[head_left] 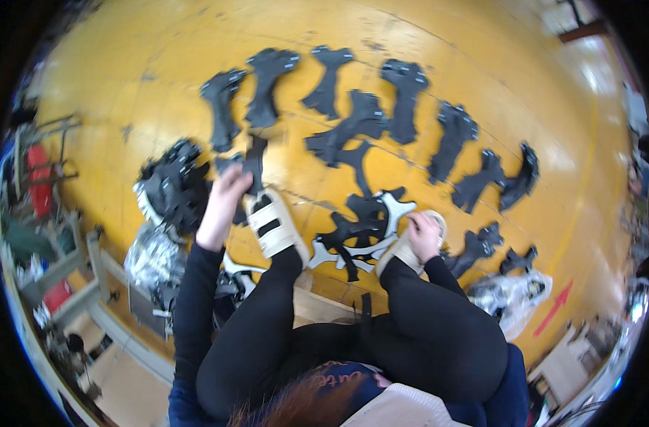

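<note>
Out past my left shoe [273, 226], my left hand [232, 186] is closed on a flat black strip-like piece [256, 158], which is blurred by motion. My right hand [425, 233] is over my right shoe [404, 255] with its fingers curled; whatever they may hold is hidden. Between my feet lies a loose heap of black forked pieces [353, 231]. White curved pieces [397, 212] are mixed into the same heap, one of them reaching close to my right hand.
Several black padded pieces [269, 85] lie spread in an arc on the yellow floor [175, 92]. A pile of black parts [173, 186] stands at left above a clear plastic bag [153, 256]. Another bag [516, 295] lies at right. Metal frames [89, 292] line the left.
</note>
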Action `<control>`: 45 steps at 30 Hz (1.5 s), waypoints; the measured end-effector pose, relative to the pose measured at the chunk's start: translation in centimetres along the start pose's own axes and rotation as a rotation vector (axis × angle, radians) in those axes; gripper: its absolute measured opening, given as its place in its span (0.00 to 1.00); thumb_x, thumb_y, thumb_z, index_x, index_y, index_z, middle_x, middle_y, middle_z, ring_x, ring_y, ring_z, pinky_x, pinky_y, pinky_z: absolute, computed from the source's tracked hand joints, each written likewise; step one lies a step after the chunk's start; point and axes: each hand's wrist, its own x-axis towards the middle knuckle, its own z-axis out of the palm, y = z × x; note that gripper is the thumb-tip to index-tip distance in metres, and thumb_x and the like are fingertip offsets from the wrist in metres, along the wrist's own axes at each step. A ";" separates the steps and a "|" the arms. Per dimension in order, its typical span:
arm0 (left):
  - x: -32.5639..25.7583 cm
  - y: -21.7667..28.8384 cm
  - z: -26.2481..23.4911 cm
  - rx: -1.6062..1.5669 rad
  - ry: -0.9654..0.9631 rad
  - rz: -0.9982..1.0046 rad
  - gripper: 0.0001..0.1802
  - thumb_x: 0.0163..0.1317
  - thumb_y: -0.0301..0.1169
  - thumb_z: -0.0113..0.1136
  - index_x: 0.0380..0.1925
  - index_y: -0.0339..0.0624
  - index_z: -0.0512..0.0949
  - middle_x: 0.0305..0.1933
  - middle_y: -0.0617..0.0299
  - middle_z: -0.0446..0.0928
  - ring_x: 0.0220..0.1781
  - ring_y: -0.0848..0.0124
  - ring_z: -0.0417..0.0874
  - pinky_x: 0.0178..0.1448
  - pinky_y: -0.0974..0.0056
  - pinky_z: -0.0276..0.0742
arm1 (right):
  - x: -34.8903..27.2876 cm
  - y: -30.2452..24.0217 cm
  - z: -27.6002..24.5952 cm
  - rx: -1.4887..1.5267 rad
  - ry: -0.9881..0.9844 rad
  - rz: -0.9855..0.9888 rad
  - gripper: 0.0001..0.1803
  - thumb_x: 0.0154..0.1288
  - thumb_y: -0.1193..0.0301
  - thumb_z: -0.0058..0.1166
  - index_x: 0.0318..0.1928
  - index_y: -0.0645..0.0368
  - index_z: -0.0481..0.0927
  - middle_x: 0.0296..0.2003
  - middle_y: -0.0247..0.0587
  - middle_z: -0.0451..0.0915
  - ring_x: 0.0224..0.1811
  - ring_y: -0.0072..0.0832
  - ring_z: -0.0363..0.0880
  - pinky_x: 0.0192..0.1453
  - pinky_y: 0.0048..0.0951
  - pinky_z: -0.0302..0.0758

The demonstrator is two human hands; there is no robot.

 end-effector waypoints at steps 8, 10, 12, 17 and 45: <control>13.9 0.9 -9.1 -0.138 0.352 0.220 0.24 0.70 0.32 0.53 0.65 0.41 0.66 0.46 0.65 0.78 0.44 0.78 0.78 0.45 0.72 0.70 | -0.3 0.6 -0.1 -0.022 -0.053 0.039 0.04 0.57 0.77 0.56 0.34 0.57 0.80 0.26 0.39 0.76 0.27 0.36 0.75 0.35 0.36 0.68; 16.0 -2.4 -10.4 -0.155 0.368 0.119 0.26 0.70 0.30 0.52 0.67 0.42 0.64 0.44 0.64 0.79 0.36 0.78 0.79 0.39 0.73 0.72 | -0.3 0.5 0.1 0.008 -0.068 0.053 0.04 0.57 0.77 0.56 0.34 0.57 0.81 0.26 0.39 0.76 0.27 0.36 0.75 0.36 0.36 0.68; 17.1 -6.3 -11.9 -0.192 0.369 -0.002 0.27 0.68 0.25 0.52 0.68 0.39 0.62 0.42 0.62 0.78 0.33 0.77 0.78 0.36 0.72 0.72 | 0.0 0.3 0.5 0.016 -0.085 0.041 0.04 0.58 0.77 0.56 0.34 0.58 0.81 0.26 0.40 0.77 0.27 0.36 0.75 0.35 0.35 0.69; 17.3 -9.6 -10.9 -0.236 0.340 -0.043 0.31 0.63 0.23 0.56 0.66 0.29 0.61 0.41 0.58 0.77 0.35 0.74 0.77 0.37 0.70 0.74 | 0.2 0.3 -0.1 -0.047 -0.081 -0.010 0.03 0.59 0.77 0.56 0.35 0.59 0.81 0.27 0.40 0.77 0.29 0.35 0.75 0.36 0.32 0.71; 2.8 -11.8 6.2 0.012 -0.173 0.006 0.16 0.65 0.23 0.50 0.52 0.35 0.75 0.47 0.59 0.80 0.51 0.73 0.78 0.59 0.70 0.69 | 5.3 -3.6 3.7 -0.145 -0.344 -0.274 0.17 0.52 0.74 0.63 0.45 0.52 0.79 0.45 0.37 0.73 0.52 0.38 0.71 0.56 0.39 0.66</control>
